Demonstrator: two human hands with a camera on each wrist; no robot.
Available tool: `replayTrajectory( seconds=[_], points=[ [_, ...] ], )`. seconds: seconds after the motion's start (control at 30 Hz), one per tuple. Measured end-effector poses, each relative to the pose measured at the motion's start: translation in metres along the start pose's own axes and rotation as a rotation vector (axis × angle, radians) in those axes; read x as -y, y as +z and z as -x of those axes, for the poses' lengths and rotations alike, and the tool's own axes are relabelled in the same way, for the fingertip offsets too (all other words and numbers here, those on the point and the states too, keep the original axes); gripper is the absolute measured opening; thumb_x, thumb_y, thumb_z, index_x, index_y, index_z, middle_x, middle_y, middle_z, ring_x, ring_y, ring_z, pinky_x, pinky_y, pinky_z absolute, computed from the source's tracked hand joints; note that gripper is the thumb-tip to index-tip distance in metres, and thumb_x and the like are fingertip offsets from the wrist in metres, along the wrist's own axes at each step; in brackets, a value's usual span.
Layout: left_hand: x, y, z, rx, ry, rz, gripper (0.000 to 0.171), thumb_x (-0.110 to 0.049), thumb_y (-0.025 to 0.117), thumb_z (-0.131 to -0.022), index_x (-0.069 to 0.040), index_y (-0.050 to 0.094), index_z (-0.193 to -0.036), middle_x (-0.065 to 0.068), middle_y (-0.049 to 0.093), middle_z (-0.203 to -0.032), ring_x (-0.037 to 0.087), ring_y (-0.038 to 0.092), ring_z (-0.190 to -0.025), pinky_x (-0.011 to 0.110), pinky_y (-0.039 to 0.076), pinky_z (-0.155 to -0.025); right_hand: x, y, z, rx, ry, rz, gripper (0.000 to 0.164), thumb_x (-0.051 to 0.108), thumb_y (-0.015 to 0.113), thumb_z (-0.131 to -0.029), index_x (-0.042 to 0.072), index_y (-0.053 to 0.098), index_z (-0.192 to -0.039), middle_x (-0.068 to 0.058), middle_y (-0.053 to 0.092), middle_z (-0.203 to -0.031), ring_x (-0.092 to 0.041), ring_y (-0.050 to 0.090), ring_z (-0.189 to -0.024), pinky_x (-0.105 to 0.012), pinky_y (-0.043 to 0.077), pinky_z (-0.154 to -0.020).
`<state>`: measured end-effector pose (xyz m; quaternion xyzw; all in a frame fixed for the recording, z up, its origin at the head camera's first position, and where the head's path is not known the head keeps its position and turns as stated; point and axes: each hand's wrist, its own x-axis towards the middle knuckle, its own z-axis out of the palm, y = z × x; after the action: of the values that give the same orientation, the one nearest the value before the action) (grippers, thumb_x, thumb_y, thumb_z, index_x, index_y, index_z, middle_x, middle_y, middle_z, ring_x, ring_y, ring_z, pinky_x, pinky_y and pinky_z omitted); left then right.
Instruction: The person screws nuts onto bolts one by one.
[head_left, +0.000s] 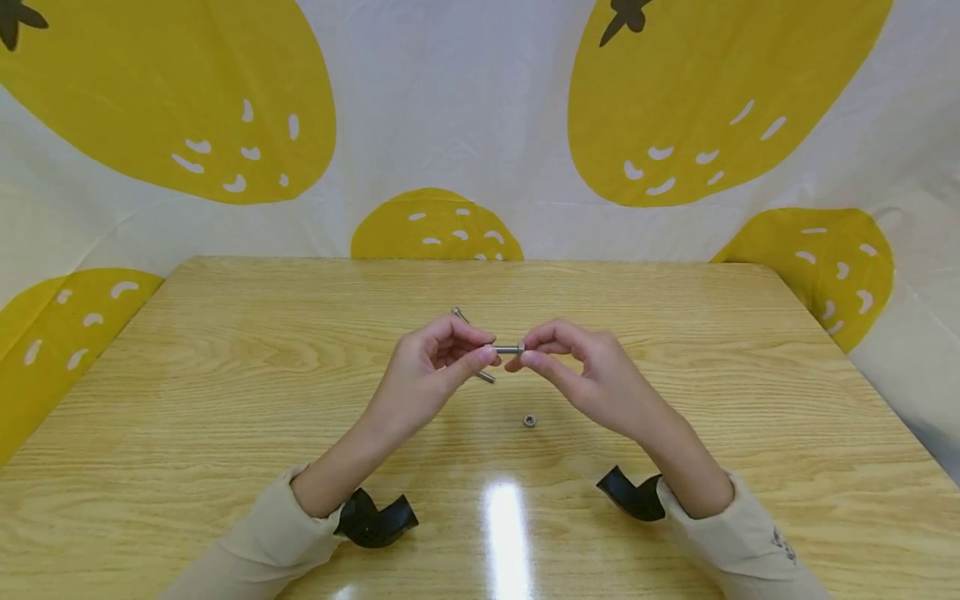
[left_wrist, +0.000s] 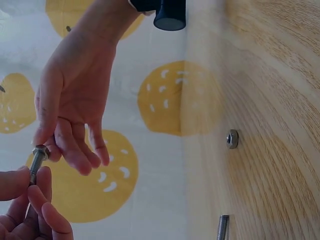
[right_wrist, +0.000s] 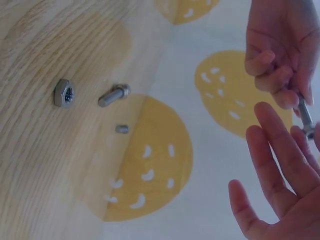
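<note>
In the head view my left hand (head_left: 416, 371) pinches a metal bolt (head_left: 507, 350) between thumb and fingers, holding it level above the table. My right hand (head_left: 600, 379) pinches a hex nut (left_wrist: 41, 152) at the bolt's other end with thumb and index finger. Threads show along the shank below that nut in the left wrist view. The right hand's other fingers are spread in the right wrist view. Behind the left hand lies a second bolt (right_wrist: 113, 96) on the table, partly hidden in the head view. A loose nut (head_left: 529, 421) lies nearer me.
A short metal end (right_wrist: 122, 129) shows beside the lying bolt. All of this is over a wood-grain table (head_left: 225, 392). A white cloth (head_left: 450, 100) with yellow fruit shapes hangs behind it. Black curved mounts (head_left: 378, 521) sit at both wrists.
</note>
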<state>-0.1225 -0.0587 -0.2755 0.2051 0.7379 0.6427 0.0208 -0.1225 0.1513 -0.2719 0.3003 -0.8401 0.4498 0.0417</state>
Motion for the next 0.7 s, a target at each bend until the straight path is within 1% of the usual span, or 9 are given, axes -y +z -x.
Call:
replayTrajectory(
  seconds=[0.13,0.2,0.27,0.37,0.43,0.5,0.57,0.6,0.7],
  points=[
    [-0.0005,0.0003,0.0002,0.003,0.005,-0.012,0.014,-0.009,0.063,-0.088,-0.002,0.062,-0.100,0.012,0.066,-0.094,0.016,0.061,-0.074,0.021,0.050,-0.062,0.0015,0.0026,-0.0008,0.039,0.045,-0.030,0.015,0.017,0.047,-0.098,0.011,0.060,-0.096,0.004,0.071,-0.090,-0.011,0.064,-0.097,-0.036,0.049,-0.083],
    [-0.0006,0.0008,0.0004,0.010,0.008,-0.019,0.014,-0.010,0.063,-0.088,-0.002,0.062,-0.100,0.012,0.065,-0.093,0.016,0.061,-0.073,0.021,0.049,-0.061,0.0017,0.0038,-0.0010,0.043,0.069,-0.027,0.020,0.019,0.044,-0.100,0.012,0.061,-0.092,0.005,0.070,-0.087,-0.010,0.064,-0.093,-0.036,0.048,-0.084],
    [-0.0006,0.0013,0.0005,0.016,0.011,-0.023,0.014,-0.010,0.064,-0.088,-0.002,0.062,-0.100,0.012,0.066,-0.092,0.016,0.061,-0.073,0.021,0.048,-0.060,0.0014,0.0047,-0.0013,0.043,0.083,-0.010,0.026,0.020,0.041,-0.101,0.012,0.060,-0.085,0.005,0.070,-0.084,-0.011,0.062,-0.088,-0.033,0.048,-0.080],
    [-0.0007,0.0021,0.0008,0.024,0.012,-0.024,0.015,-0.010,0.064,-0.088,-0.002,0.062,-0.100,0.012,0.065,-0.092,0.016,0.062,-0.072,0.022,0.049,-0.060,0.0009,0.0044,-0.0019,0.046,0.102,0.017,0.035,0.024,0.038,-0.102,0.011,0.061,-0.078,0.003,0.069,-0.080,-0.013,0.056,-0.074,-0.027,0.043,-0.067],
    [-0.0007,0.0023,0.0008,0.024,0.011,-0.024,0.015,-0.010,0.063,-0.088,-0.002,0.062,-0.100,0.012,0.065,-0.092,0.017,0.062,-0.072,0.022,0.049,-0.061,0.0005,0.0029,-0.0021,0.042,0.110,0.034,0.037,0.026,0.038,-0.102,0.011,0.062,-0.077,0.003,0.069,-0.079,-0.012,0.055,-0.073,-0.026,0.042,-0.066],
    [-0.0005,0.0021,0.0007,0.023,0.011,-0.023,0.015,-0.010,0.063,-0.088,-0.001,0.062,-0.100,0.013,0.066,-0.092,0.016,0.062,-0.073,0.022,0.049,-0.061,0.0007,0.0005,-0.0018,0.031,0.112,0.053,0.029,0.028,0.045,-0.099,0.012,0.064,-0.084,0.004,0.068,-0.082,-0.011,0.056,-0.075,-0.026,0.044,-0.066],
    [-0.0002,0.0016,0.0006,0.019,0.011,-0.030,0.015,-0.011,0.063,-0.089,-0.002,0.062,-0.101,0.012,0.066,-0.092,0.016,0.062,-0.073,0.022,0.049,-0.061,0.0017,-0.0020,-0.0011,0.016,0.089,0.063,0.016,0.025,0.054,-0.095,0.012,0.064,-0.094,0.005,0.067,-0.087,-0.009,0.060,-0.085,-0.028,0.048,-0.073],
    [0.0001,0.0013,0.0005,0.016,0.012,-0.032,0.015,-0.011,0.063,-0.089,-0.002,0.062,-0.101,0.012,0.067,-0.092,0.016,0.062,-0.073,0.022,0.049,-0.061,0.0018,-0.0029,-0.0008,0.008,0.072,0.069,0.013,0.023,0.059,-0.092,0.012,0.063,-0.098,0.005,0.066,-0.089,-0.008,0.060,-0.088,-0.030,0.049,-0.076],
    [-0.0002,0.0008,0.0006,0.011,0.014,-0.031,0.015,-0.011,0.063,-0.089,-0.002,0.062,-0.101,0.012,0.067,-0.092,0.016,0.062,-0.073,0.022,0.049,-0.061,0.0027,-0.0049,0.0002,-0.018,0.008,0.084,0.021,0.015,0.068,-0.085,0.011,0.060,-0.105,0.004,0.065,-0.094,-0.008,0.060,-0.091,-0.031,0.049,-0.081]
  ],
)
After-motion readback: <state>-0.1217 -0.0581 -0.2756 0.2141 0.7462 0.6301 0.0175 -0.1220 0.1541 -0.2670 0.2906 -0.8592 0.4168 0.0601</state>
